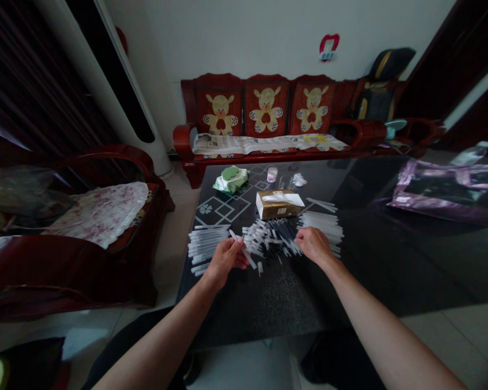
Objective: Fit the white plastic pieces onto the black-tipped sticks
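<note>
My left hand [228, 257] is closed on a slim whitish tube [249, 259], which slants down to the right from the fingers. My right hand [315, 245] has its fingers pinched together at the right end of a bundle of thin black sticks with pale ends [283, 230]; what the fingertips grip, if anything, is too small to make out. Beside my left hand lies a row of whitish tubes [207, 241]. Another stack of translucent tubes [325, 225] lies just beyond my right hand. Between the hands are a heap of short white pieces [255, 234] and small black pieces [271, 251].
Behind the piles on the dark glossy table [301, 303] stands a gold tissue box [278, 210]. Farther back are a green wipes pack [230, 180], a small pinkish cup [272, 174] and crumpled tissue [299, 179]. A purple-edged plastic bag [423, 208] lies right. A wooden sofa [185, 142] stands beyond.
</note>
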